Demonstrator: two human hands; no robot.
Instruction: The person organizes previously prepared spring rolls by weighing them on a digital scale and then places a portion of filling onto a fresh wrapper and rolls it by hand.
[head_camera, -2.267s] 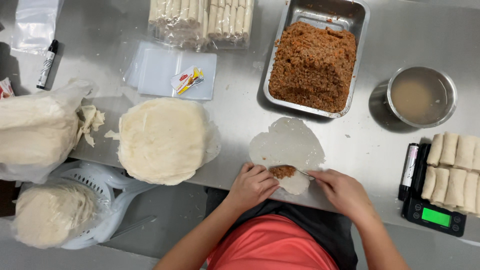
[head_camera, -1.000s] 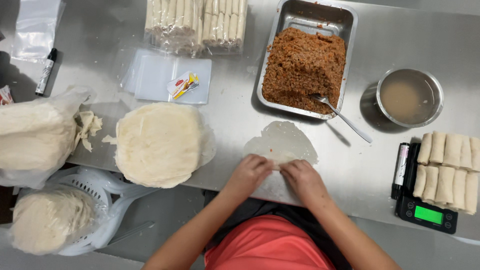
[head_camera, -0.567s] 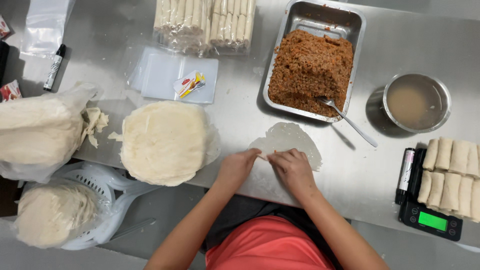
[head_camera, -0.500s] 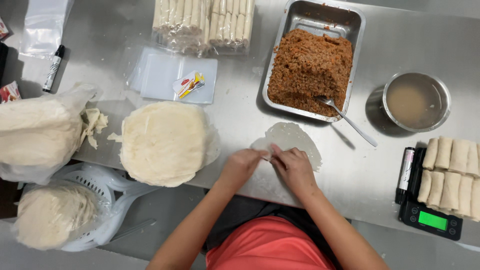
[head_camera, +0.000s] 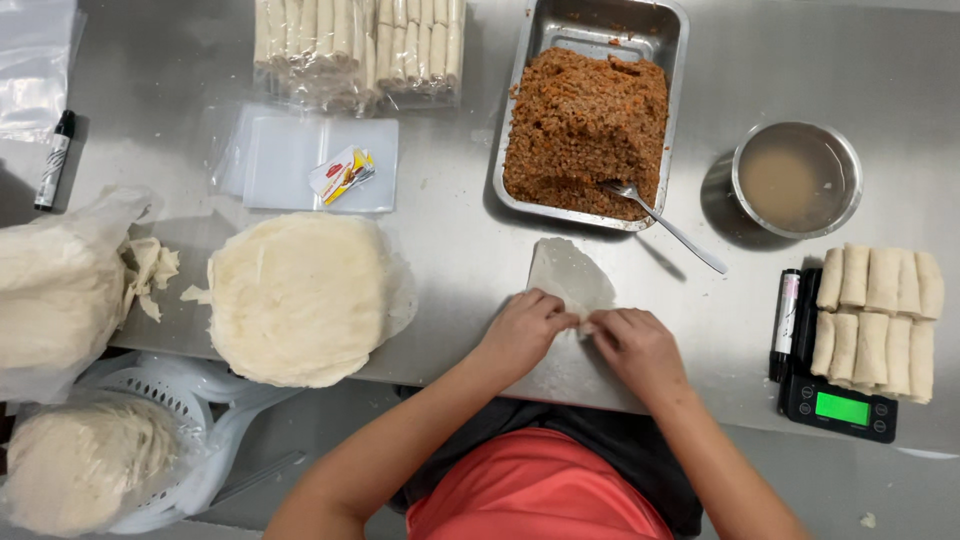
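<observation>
A thin pale wrapper (head_camera: 568, 275) lies on the steel table (head_camera: 460, 250) just in front of me, its near part rolled up under my fingers. My left hand (head_camera: 522, 330) and my right hand (head_camera: 634, 345) press side by side on that rolled part, fingertips almost touching; the filling inside is hidden. Only the far flap of the wrapper shows beyond my fingers. Behind it stands a metal tray (head_camera: 672, 60) of reddish-brown filling (head_camera: 585, 125) with a spoon (head_camera: 660, 222) resting in it.
A round stack of wrappers (head_camera: 298, 295) lies left. Finished rolls (head_camera: 878, 305) sit on a small scale (head_camera: 838, 405) at right, beside a black marker (head_camera: 784, 320). A metal bowl (head_camera: 797, 178) of cloudy liquid, packed rolls (head_camera: 360, 45), bags and a white basket (head_camera: 150, 440) surround.
The spoon went back into the filling tray. Both hands came together on the wrapper and rolled its near edge forward over the filling, so less of the flat wrapper shows.
</observation>
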